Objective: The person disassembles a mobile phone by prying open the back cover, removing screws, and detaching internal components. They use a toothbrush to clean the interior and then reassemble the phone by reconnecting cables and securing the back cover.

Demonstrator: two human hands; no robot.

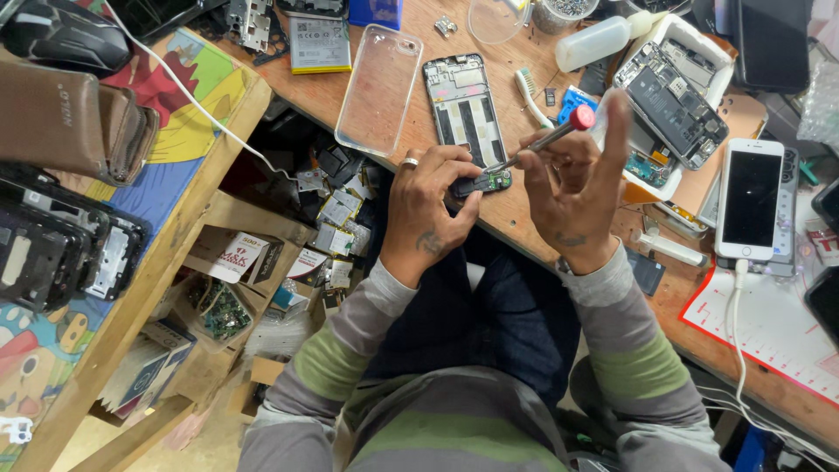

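Screwdriver (544, 138) work on a small circuit board (481, 183) looks to be the step in hand; the left hand (426, 201) pins the board at the near edge of the wooden tabletop (542, 229), fingers pinched narrow around it; the right hand (572, 183) has its fingers closed on the red-capped screwdriver, the index finger raised free, the tip touching the board. A bare phone frame (463, 105) lies just beyond, a clear case (378, 87) beside it. Judging from this, the next move calls for a steady tip and a firm hold so the board does not twist.
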